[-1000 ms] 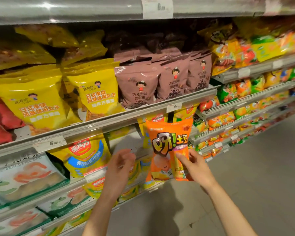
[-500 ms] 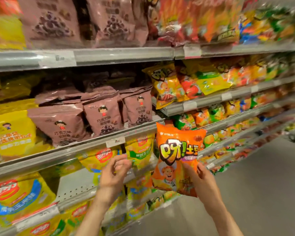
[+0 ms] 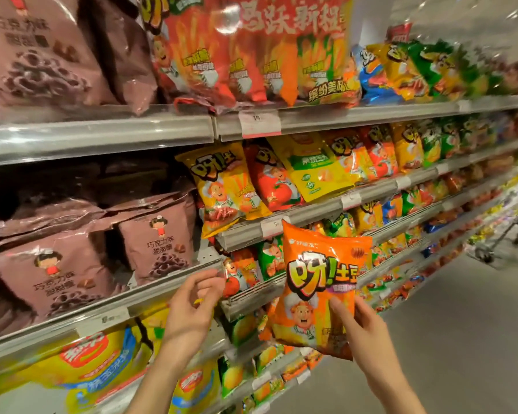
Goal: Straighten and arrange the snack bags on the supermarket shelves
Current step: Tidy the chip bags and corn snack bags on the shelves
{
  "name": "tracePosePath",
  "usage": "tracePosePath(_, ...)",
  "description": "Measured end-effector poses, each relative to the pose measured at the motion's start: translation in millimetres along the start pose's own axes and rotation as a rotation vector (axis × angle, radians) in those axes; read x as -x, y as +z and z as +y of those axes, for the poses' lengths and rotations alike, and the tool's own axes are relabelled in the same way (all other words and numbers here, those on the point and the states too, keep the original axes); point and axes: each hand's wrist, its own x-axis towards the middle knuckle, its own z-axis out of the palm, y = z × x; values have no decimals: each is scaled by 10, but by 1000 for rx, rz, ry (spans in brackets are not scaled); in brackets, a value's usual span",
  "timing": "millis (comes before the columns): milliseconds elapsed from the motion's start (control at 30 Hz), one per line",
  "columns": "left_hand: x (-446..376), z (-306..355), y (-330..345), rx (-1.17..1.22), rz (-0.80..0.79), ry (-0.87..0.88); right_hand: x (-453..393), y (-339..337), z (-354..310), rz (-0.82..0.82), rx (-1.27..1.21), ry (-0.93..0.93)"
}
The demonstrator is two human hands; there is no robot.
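My right hand (image 3: 364, 330) grips an orange snack bag (image 3: 317, 282) by its lower right part and holds it upright in front of the shelves, clear of them. My left hand (image 3: 193, 309) hovers to its left, fingers loosely curled and holding nothing, just before the grey shelf edge (image 3: 150, 297) below the brown chocolate-ring bags (image 3: 159, 240). Behind the orange bag, a shelf (image 3: 308, 212) carries tilted yellow (image 3: 222, 186) and red (image 3: 271, 177) bags of the same brand.
Large brown bags (image 3: 39, 52) and a big red multipack (image 3: 251, 49) fill the top shelf. Yellow bags (image 3: 87, 369) lie on the lower left shelf. Rows of small bright bags run off to the right. A shopping cart (image 3: 503, 237) stands on the grey floor at far right.
My view has swung up and to the right along the shelves. The orange bag has risen with my right hand. My left hand has lifted towards the shelf edge.
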Motion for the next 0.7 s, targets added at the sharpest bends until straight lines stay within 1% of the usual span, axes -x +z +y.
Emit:
tracePosePath(167,-607,-21,536,39,-65,-41,-653,-306,-143,22,66,-40)
tracePosePath(233,-830,24,795,109,-108,-54,-945,-427,-237,22,97,-75)
tracePosePath(333,-1142,105,1187,41,-118,6,-1387,-630,-325,71,118,-114)
tracePosePath(500,-1524,333,1719,8,-141,118,-1952,-917,-477,83,135,-149)
tracePosePath(567,-1721,423,1900,-69,-116,150,-2178,-1038,-524,84,141,-187)
tracePosePath(700,-2096,534,2301,-401,5,225,-2693,-1266,-646,73,136,-204)
